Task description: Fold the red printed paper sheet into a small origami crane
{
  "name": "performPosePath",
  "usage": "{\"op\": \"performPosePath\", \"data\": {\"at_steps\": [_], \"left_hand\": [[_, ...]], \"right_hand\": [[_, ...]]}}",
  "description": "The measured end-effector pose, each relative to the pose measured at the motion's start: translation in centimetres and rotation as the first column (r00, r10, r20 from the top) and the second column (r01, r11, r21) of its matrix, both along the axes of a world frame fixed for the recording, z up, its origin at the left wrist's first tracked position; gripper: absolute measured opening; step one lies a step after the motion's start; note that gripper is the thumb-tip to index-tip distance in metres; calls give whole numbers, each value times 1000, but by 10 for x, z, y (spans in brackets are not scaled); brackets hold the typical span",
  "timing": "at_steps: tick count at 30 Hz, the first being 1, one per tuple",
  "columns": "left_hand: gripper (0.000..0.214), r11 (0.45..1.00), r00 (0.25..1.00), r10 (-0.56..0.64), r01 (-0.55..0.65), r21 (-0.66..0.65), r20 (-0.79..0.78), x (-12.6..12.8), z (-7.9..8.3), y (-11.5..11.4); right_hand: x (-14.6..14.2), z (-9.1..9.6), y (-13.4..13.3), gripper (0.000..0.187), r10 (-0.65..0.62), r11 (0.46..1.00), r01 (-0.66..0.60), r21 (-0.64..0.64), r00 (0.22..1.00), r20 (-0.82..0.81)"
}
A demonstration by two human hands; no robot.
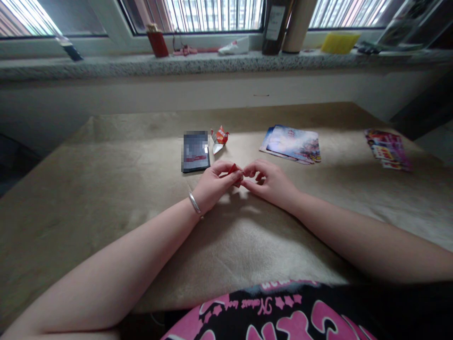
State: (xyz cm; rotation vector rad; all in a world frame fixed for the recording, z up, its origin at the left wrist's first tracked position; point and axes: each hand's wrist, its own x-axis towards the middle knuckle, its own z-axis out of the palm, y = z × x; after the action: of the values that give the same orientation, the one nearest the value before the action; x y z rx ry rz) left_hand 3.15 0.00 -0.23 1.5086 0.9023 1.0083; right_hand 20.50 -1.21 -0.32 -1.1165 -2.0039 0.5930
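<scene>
My left hand (221,182) holds a small piece of folded red paper (233,170) between thumb and fingers, just above the table. A silver bangle circles that wrist. My right hand (267,179) meets the paper's right edge, its thumb and index fingertips closed there and the other fingers curled in. Much of the piece is covered by my fingers. Beyond my left hand stands a folded paper figure (221,137) in orange, red and white, with pointed tips. Next to it lies a dark flat device like a phone or tablet (195,151), its screen blurred out.
Several glossy picture sheets (292,141) overlap on the table (116,198), right of centre. More colourful printed sheets (387,148) lie at the far right. On the stone windowsill (116,66) stand a red lighter-like object (156,41), a dark bottle (276,28) and a yellow block (339,42).
</scene>
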Motion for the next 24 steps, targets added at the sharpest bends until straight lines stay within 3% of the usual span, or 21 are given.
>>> {"op": "performPosePath", "data": {"at_steps": [6,12,16,24], "left_hand": [[19,995,996,63,-58,84,-66,-2,0,0],[37,993,995,6,5,-114,95,-1,-5,1],[38,994,986,-41,58,-97,164,0,-6,2],[31,996,997,-70,71,-55,22,-2,-7,1]], "right_hand": [[-1,-6,3,17,14,995,-17,-95,999,-31],[1,-7,4,14,6,987,-14,-158,999,-49],[1,-4,5,16,-33,975,13,-223,995,-89],[3,-6,9,21,-37,960,-16,-280,983,-182]]}}
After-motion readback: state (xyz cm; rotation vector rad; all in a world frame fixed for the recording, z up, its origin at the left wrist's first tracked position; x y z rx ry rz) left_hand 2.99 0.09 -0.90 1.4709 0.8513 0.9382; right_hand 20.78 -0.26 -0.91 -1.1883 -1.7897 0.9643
